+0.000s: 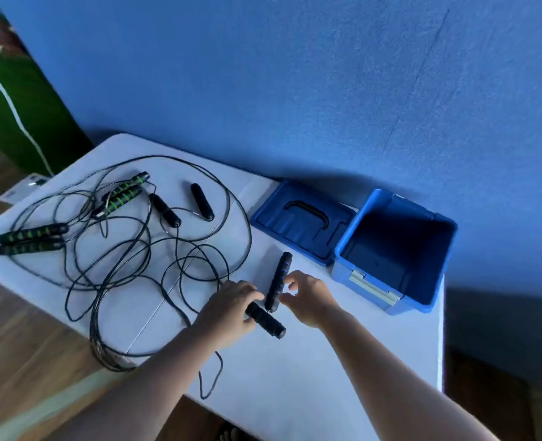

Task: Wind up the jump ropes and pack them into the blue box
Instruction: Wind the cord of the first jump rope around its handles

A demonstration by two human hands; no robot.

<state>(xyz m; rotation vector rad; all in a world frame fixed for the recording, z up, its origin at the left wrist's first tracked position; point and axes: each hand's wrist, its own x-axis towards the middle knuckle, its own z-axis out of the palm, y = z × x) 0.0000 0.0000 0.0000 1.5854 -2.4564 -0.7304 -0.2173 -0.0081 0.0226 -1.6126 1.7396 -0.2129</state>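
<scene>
While the left hand (228, 308) curls its fingers round a black handle (266, 320), gripping it at the cord end so that the butt sticks out toward the person, the right hand (309, 297) sits just beside a second, blue-marked handle (278, 283). Its fingers are loosely spread and hold nothing. Whether its thumb touches that handle cannot be told. The two handles meet at their cord ends between the hands and form a V, and the blue-marked one lies flat on the table (327, 377), pointing away toward the lid (301, 224).

Left of the hands the thin black cords (136, 265) sprawl in a loose tangle of overlapping loops across the table. A bundle of strands hangs over the near edge, and one loop trails beside the left forearm.

Within the tangle lie more handles. Two plain black ones (166, 210) sit near the middle, apart from each other. A green-striped pair (125, 194) lies side by side farther back, and another green pair (29, 238) lies at the far left, also side by side.

To the right, well apart from the ropes, the blue box (363, 237) stands open against the blue wall (295, 90), its pale latch facing the person. The lid lies flat on the table, its carry handle showing, touching the box's left side.
</scene>
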